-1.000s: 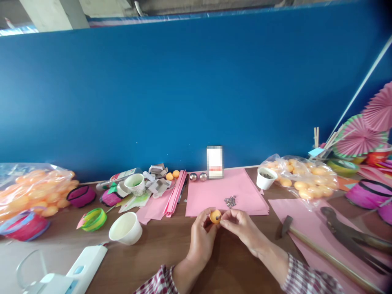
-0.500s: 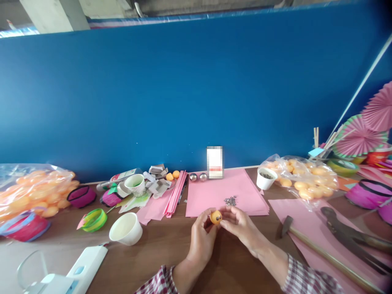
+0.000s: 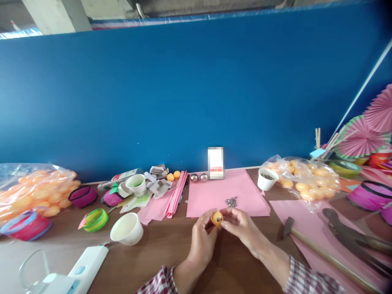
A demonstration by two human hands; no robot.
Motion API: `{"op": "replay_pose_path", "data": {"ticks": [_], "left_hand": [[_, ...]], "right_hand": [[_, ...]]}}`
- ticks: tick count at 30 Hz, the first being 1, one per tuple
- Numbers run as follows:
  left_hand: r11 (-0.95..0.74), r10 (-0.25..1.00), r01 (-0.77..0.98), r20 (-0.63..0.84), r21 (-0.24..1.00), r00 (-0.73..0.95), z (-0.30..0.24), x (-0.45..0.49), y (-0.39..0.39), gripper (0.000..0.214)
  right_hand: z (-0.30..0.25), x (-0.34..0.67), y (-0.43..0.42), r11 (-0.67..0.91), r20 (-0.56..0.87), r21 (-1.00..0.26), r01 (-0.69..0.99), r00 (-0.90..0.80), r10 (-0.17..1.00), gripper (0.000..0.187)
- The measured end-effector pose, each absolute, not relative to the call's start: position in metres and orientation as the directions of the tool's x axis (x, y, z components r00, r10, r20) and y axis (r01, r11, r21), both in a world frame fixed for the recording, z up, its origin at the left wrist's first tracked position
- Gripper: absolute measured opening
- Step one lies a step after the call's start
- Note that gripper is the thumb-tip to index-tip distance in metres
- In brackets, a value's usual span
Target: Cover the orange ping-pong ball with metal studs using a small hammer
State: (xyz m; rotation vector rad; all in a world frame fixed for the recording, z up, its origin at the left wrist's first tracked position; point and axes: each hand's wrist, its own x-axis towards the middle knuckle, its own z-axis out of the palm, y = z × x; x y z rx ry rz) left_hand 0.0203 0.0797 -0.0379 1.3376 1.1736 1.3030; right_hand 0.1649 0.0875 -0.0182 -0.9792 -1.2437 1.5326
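An orange ping-pong ball (image 3: 217, 218) with two small dark shiny spots on its near side is between my hands, just above the table's front. My left hand (image 3: 202, 237) grips it from the left with thumb and fingers. From the right, my right hand (image 3: 241, 226) is closed at the ball, thumb and fingertips against its side. Beyond the hands, a small heap of silvery studs (image 3: 231, 201) lies on the stacked pink paper (image 3: 211, 200). Two shiny metallic balls (image 3: 203, 177) rest at the back left of that paper.
A white cup (image 3: 267, 179) of dark bits and a bag of orange balls (image 3: 315, 183) stand right. A hammer (image 3: 324, 253) lies near my right forearm. To the left are an ivory paper bowl (image 3: 127, 234), another ball bag (image 3: 36, 192) and a white device (image 3: 85, 265).
The ball has turned slightly between my fingers, and both dark spots now show more clearly. My hands keep almost the same grip; the whole view has shifted a little.
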Motion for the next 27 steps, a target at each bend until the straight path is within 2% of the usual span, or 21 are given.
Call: {"op": "replay_pose_path", "data": {"ticks": [13, 18, 22, 27], "left_hand": [[-0.177, 0.984, 0.110, 0.180, 0.978, -0.009, -0.039, 0.020, 0.079, 0.034], [-0.195, 0.981, 0.114, 0.195, 0.974, 0.018, -0.038, 0.019, 0.077, 0.035], [-0.153, 0.988, 0.045, 0.152, 0.987, 0.019, -0.044, 0.019, 0.079, 0.036], [-0.085, 0.995, -0.098, 0.090, 0.992, 0.045, -0.050, 0.020, 0.082, 0.049]], "right_hand": [[-0.018, 0.165, 0.087, -0.092, -0.038, -0.980, -0.178, -0.283, 0.958, 0.031], [-0.017, 0.165, 0.087, -0.088, -0.054, -0.987, -0.136, -0.237, 0.970, 0.032], [-0.020, 0.166, 0.090, -0.054, -0.027, -0.994, -0.096, -0.256, 0.966, 0.033], [-0.029, 0.166, 0.093, 0.017, 0.030, -0.998, -0.067, -0.198, 0.980, 0.034]]}}
